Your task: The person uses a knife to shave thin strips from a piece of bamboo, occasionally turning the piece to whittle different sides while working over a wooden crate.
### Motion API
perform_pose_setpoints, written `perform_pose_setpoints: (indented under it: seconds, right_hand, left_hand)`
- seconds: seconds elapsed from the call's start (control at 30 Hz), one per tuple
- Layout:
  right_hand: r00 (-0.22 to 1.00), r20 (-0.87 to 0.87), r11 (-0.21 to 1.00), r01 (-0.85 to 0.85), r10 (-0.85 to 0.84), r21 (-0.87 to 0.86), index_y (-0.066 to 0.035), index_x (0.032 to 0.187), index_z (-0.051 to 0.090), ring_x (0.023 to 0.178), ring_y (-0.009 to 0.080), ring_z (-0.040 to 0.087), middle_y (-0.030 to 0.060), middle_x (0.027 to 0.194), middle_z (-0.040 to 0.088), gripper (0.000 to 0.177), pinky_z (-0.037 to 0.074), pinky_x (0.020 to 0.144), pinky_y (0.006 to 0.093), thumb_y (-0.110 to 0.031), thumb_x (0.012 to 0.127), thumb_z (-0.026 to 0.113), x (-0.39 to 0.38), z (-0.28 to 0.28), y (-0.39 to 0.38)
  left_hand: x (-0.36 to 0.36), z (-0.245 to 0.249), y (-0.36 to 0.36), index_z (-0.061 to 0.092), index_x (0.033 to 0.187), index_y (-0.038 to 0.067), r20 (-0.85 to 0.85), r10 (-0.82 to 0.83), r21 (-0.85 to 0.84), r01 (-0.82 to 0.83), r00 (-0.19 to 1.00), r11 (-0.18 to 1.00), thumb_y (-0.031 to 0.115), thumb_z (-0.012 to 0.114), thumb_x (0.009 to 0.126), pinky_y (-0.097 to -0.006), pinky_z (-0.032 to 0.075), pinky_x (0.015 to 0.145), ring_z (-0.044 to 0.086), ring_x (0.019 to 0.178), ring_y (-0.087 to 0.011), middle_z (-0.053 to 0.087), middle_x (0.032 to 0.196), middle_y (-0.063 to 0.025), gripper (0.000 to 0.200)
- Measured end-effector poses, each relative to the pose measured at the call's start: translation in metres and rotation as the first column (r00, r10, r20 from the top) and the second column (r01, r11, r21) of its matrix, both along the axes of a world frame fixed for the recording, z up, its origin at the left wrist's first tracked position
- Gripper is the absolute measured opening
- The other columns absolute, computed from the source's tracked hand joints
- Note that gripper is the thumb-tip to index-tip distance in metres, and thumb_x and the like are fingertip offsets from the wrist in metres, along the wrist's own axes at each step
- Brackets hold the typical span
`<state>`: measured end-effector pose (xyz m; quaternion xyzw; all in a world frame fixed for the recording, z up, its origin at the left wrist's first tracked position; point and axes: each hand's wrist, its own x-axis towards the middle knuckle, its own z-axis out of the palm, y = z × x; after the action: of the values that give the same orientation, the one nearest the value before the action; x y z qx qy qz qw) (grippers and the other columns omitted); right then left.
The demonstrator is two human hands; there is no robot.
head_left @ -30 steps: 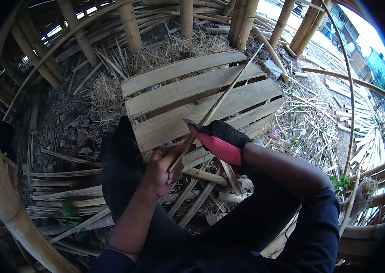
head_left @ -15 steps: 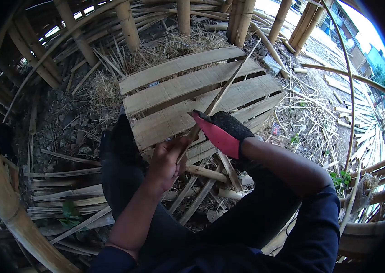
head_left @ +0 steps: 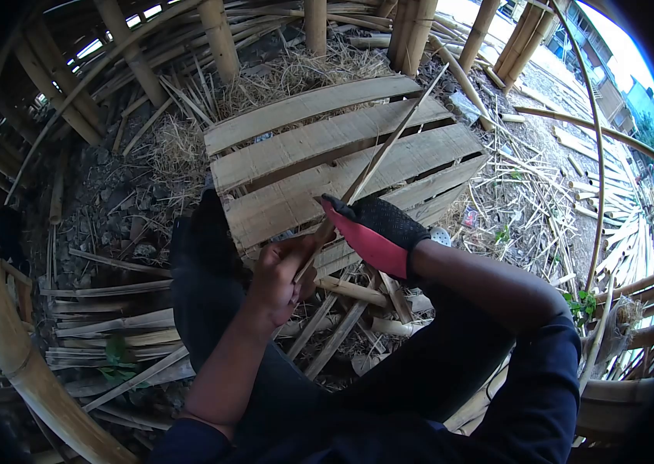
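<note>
A long, narrow bamboo strip [head_left: 377,161] slants from my lap up over the wooden slatted crate [head_left: 265,220], its thin tip past the crate's far right side. My left hand [head_left: 274,280], bare, is wrapped round its lower end. Higher up, my right hand [head_left: 377,232], in a pink and black glove, closes on the same strip, its fingers partly hidden behind the glove's back. A small pointed end juts out beside the gloved thumb; I cannot tell what it belongs to. Both hands are at the crate's near edge, above my knees.
Upright bamboo poles [head_left: 219,42] stand behind the crate, with straw [head_left: 180,151] and stones around it. Split bamboo pieces [head_left: 114,321] lie at the left. A thick bamboo pole [head_left: 13,363] curves along the left edge. More cut bamboo [head_left: 624,232] covers the ground at right.
My gloved right hand has shifted slightly down and left along the strip. My left hand keeps nearly the same place, and the view has moved a little.
</note>
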<state>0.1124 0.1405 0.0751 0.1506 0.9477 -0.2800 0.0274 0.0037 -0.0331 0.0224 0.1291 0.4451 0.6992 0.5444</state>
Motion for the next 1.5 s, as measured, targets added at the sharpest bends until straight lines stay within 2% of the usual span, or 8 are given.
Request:
perform_pose_setpoints:
  seconds: [0.2, 0.47, 0.6, 0.7, 0.83, 0.97, 1.1, 1.5]
  right_hand:
    - [0.984, 0.068, 0.939, -0.136, 0.166, -0.317, -0.003, 0.126, 0.052, 0.074, 0.0383, 0.062, 0.0265, 0.078, 0.061, 0.056, 0.048, 0.076, 0.0457, -0.047, 0.107, 0.024, -0.003, 0.003, -0.012]
    - [0.982, -0.028, 0.889, -0.183, 0.189, -0.42, -0.001, 0.157, 0.02, 0.136, 0.03, 0.048, 0.0222, 0.151, 0.043, 0.061, 0.035, 0.114, 0.0365, -0.016, 0.101, 0.041, 0.003, 0.031, -0.003]
    - [0.966, -0.134, 0.957, -0.243, 0.223, -0.161, -0.007, 0.153, 0.033, 0.081, 0.0169, 0.061, 0.0081, 0.083, 0.06, 0.053, 0.049, 0.076, 0.0341, -0.021, 0.104, 0.045, 0.005, 0.005, 0.024]
    - [0.839, -0.097, 0.84, -0.517, 0.536, 0.168, -0.007, 0.153, 0.034, 0.11, 0.0338, 0.065, 0.022, 0.126, 0.061, 0.053, 0.051, 0.091, 0.0371, -0.012, 0.102, 0.048, 0.006, 0.003, 0.037]
    - [0.665, 0.092, 0.671, -0.735, 0.741, -0.092, -0.007, 0.141, 0.051, 0.086, 0.0303, 0.069, 0.0206, 0.091, 0.069, 0.043, 0.053, 0.079, 0.0391, -0.028, 0.104, 0.052, 0.009, 0.029, 0.015]
    - [0.997, -0.027, 0.881, -0.081, 0.078, -0.466, -0.004, 0.091, 0.065, 0.052, 0.0169, 0.055, 0.0093, 0.058, 0.051, 0.061, 0.044, 0.051, 0.0307, -0.06, 0.1, 0.043, 0.004, 0.039, 0.039]
    - [0.693, 0.035, 0.29, 0.347, -0.72, -0.892, -0.016, 0.054, 0.038, 0.032, 0.0119, 0.029, -0.001, 0.045, 0.035, 0.081, 0.019, 0.034, 0.0284, -0.09, 0.085, 0.025, -0.007, 0.046, 0.07]
    - [0.814, -0.364, 0.859, 0.29, -0.453, -0.422, -0.008, 0.098, 0.066, 0.062, 0.0082, 0.052, 0.0015, 0.077, 0.063, 0.052, 0.041, 0.054, 0.0229, -0.058, 0.098, 0.053, 0.003, 0.019, 0.084]
  left_hand:
    - [0.0, -0.009, 0.013, 0.063, 0.091, 0.004, -0.056, -0.004, -0.027, 0.003, 0.998, 1.0, 0.019, 0.052, 0.103, -0.0233, 0.026, 0.036, 0.033, 0.036, -0.0052, 0.041, 0.048, 0.0033, 0.022]
    - [0.001, -0.004, 0.019, 0.055, 0.088, 0.011, 0.102, -0.034, 0.083, 0.025, 0.994, 0.996, 0.023, 0.048, 0.105, -0.0219, 0.024, 0.036, 0.031, 0.036, -0.0053, 0.039, 0.049, 0.0042, 0.021]
    - [0.001, -0.008, 0.018, 0.059, 0.089, 0.01, 0.109, -0.08, 0.096, 0.07, 0.991, 0.993, 0.022, 0.048, 0.105, -0.022, 0.022, 0.035, 0.031, 0.036, -0.0054, 0.038, 0.048, 0.0043, 0.023]
    - [0.002, -0.01, 0.017, 0.063, 0.095, 0.009, 0.064, -0.083, 0.095, 0.076, 0.995, 0.993, 0.023, 0.049, 0.105, -0.0218, 0.021, 0.035, 0.032, 0.036, -0.0038, 0.041, 0.048, 0.005, 0.023]
    - [0.006, 0.005, 0.019, 0.068, 0.116, 0.008, -0.016, -0.027, -0.09, 0.025, 1.0, 0.996, 0.025, 0.05, 0.105, -0.0224, 0.023, 0.038, 0.029, 0.037, -0.0039, 0.037, 0.048, 0.0066, 0.027]
    - [0.003, 0.004, 0.016, 0.067, 0.124, 0.01, 0.008, -0.115, 0.008, 0.114, 0.993, 0.993, 0.026, 0.05, 0.105, -0.0223, 0.024, 0.039, 0.028, 0.037, -0.0034, 0.035, 0.049, 0.0076, 0.03]
    - [0.002, 0.001, 0.015, 0.067, 0.125, 0.012, -0.01, -0.139, 0.023, 0.139, 0.99, 0.99, 0.026, 0.048, 0.105, -0.0225, 0.025, 0.04, 0.028, 0.038, -0.0034, 0.034, 0.049, 0.0079, 0.031]
    - [0.002, 0.005, 0.008, 0.052, 0.137, 0.001, -0.047, -0.189, 0.03, 0.19, 0.981, 0.981, 0.028, 0.041, 0.108, -0.0204, 0.026, 0.041, 0.03, 0.039, -0.0034, 0.036, 0.051, 0.0061, 0.041]
